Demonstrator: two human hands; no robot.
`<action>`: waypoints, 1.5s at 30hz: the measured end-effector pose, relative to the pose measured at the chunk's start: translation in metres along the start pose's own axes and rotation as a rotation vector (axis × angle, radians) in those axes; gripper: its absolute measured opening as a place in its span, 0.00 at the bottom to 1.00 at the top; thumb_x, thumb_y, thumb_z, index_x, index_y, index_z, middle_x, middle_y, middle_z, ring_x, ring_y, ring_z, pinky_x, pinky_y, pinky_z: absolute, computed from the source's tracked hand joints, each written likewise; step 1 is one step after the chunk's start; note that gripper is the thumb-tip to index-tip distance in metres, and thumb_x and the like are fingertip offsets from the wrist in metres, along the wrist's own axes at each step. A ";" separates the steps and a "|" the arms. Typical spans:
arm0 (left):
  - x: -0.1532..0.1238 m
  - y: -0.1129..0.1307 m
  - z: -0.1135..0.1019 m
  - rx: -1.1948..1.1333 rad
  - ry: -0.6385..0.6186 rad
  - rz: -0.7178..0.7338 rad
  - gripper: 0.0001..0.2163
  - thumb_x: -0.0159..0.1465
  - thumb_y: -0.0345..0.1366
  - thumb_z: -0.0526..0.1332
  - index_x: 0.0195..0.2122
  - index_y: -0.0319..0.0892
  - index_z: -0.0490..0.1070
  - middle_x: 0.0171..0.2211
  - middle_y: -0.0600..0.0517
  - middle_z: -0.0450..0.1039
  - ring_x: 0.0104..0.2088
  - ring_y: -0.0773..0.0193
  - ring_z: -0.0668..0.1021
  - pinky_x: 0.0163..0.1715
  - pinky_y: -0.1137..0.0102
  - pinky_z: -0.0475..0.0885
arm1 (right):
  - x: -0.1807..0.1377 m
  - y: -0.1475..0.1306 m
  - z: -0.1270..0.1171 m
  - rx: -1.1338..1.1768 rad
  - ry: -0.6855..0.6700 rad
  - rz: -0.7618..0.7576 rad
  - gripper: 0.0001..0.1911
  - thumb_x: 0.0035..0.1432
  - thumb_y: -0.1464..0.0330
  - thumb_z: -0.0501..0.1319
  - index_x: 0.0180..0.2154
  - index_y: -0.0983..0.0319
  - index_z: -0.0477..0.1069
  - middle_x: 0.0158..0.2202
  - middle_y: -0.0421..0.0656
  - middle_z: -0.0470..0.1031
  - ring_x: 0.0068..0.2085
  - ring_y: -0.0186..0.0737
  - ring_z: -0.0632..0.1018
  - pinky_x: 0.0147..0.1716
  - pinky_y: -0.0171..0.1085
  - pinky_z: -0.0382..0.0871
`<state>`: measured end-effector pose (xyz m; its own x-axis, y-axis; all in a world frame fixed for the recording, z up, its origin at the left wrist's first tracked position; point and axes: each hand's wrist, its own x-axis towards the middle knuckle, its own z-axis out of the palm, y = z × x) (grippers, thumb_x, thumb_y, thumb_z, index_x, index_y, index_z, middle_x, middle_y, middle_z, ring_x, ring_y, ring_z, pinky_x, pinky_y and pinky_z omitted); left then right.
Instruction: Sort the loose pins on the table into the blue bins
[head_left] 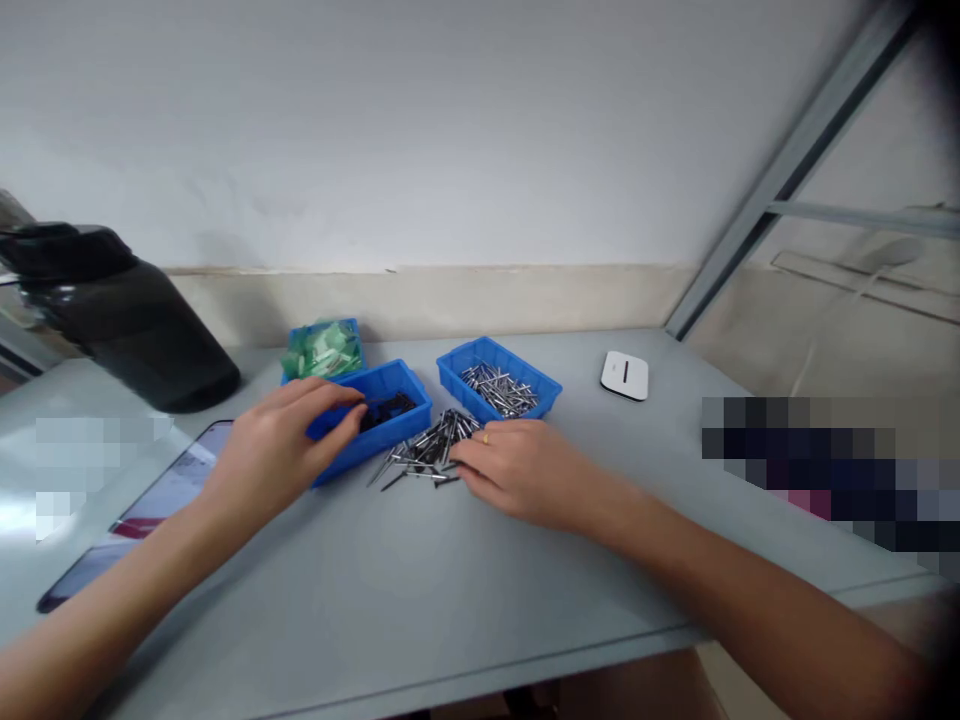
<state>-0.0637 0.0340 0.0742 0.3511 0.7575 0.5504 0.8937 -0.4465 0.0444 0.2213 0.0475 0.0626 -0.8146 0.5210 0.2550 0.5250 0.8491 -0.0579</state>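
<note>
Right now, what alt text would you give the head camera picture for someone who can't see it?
A person's left hand rests fingertips on the rim of a blue tray of dark bits while the right hand touches a loose pile of nails on a grey table. Two more blue trays, a phone and a black bottle sit nearby.

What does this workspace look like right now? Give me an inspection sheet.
Surface: grey table.
Job's things: loose pile of nails; middle blue tray with dark bits; right blue tray with nails.
Clutter: back tray of green pieces, phone, black jug, white box.
Hands: left hand over the middle tray; right hand at the pile, grip hidden.
Cables: nothing seen.
Surroundings: white wall, metal frame.
</note>
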 end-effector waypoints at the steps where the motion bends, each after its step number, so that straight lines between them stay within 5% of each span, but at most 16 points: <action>1: 0.000 -0.006 0.002 0.040 0.000 0.000 0.09 0.71 0.42 0.58 0.41 0.45 0.75 0.36 0.53 0.79 0.36 0.58 0.79 0.38 0.65 0.70 | 0.000 -0.001 0.000 0.011 -0.062 -0.013 0.09 0.69 0.70 0.55 0.39 0.63 0.73 0.32 0.42 0.77 0.35 0.37 0.76 0.33 0.36 0.60; 6: 0.000 -0.008 0.004 0.157 0.025 0.066 0.12 0.72 0.41 0.58 0.47 0.39 0.75 0.39 0.46 0.78 0.38 0.52 0.78 0.40 0.59 0.70 | -0.001 -0.005 0.003 0.078 -0.185 -0.049 0.07 0.68 0.71 0.56 0.40 0.65 0.72 0.37 0.45 0.77 0.38 0.38 0.77 0.35 0.36 0.64; 9: -0.004 0.008 0.004 0.115 0.000 0.238 0.12 0.74 0.40 0.55 0.50 0.39 0.73 0.44 0.46 0.77 0.43 0.53 0.78 0.45 0.58 0.73 | -0.002 -0.004 0.006 0.073 -0.200 -0.002 0.07 0.68 0.71 0.56 0.41 0.65 0.72 0.38 0.45 0.77 0.37 0.39 0.78 0.33 0.36 0.65; 13: -0.015 0.033 0.014 0.070 -0.100 0.473 0.14 0.75 0.37 0.50 0.47 0.41 0.75 0.39 0.49 0.79 0.37 0.58 0.81 0.39 0.64 0.76 | -0.001 -0.003 0.009 0.104 -0.214 0.052 0.07 0.68 0.71 0.55 0.43 0.64 0.72 0.40 0.45 0.79 0.39 0.40 0.79 0.35 0.36 0.66; 19: -0.021 0.038 0.034 0.104 -0.128 0.477 0.16 0.75 0.32 0.48 0.43 0.36 0.78 0.33 0.45 0.79 0.31 0.55 0.80 0.30 0.62 0.75 | 0.000 -0.007 0.006 0.103 -0.229 0.048 0.09 0.69 0.69 0.54 0.42 0.64 0.72 0.40 0.46 0.79 0.40 0.43 0.80 0.34 0.38 0.66; 29: -0.022 0.038 0.036 0.094 -0.158 0.435 0.16 0.74 0.30 0.48 0.39 0.38 0.76 0.29 0.48 0.76 0.29 0.54 0.79 0.28 0.61 0.74 | 0.001 -0.007 0.005 0.125 -0.212 -0.010 0.09 0.69 0.67 0.56 0.42 0.63 0.73 0.38 0.44 0.79 0.38 0.40 0.79 0.32 0.37 0.63; 45: -0.022 0.036 0.036 0.078 -0.199 0.481 0.15 0.75 0.31 0.49 0.42 0.40 0.76 0.35 0.47 0.76 0.33 0.56 0.77 0.32 0.63 0.74 | 0.002 -0.010 0.012 0.067 -0.179 -0.089 0.10 0.70 0.71 0.54 0.40 0.65 0.74 0.36 0.45 0.79 0.36 0.39 0.78 0.32 0.37 0.65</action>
<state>-0.0288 0.0186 0.0335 0.7665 0.5548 0.3235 0.6338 -0.7350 -0.2411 0.2113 0.0407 0.0524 -0.8909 0.4458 0.0868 0.4364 0.8932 -0.1085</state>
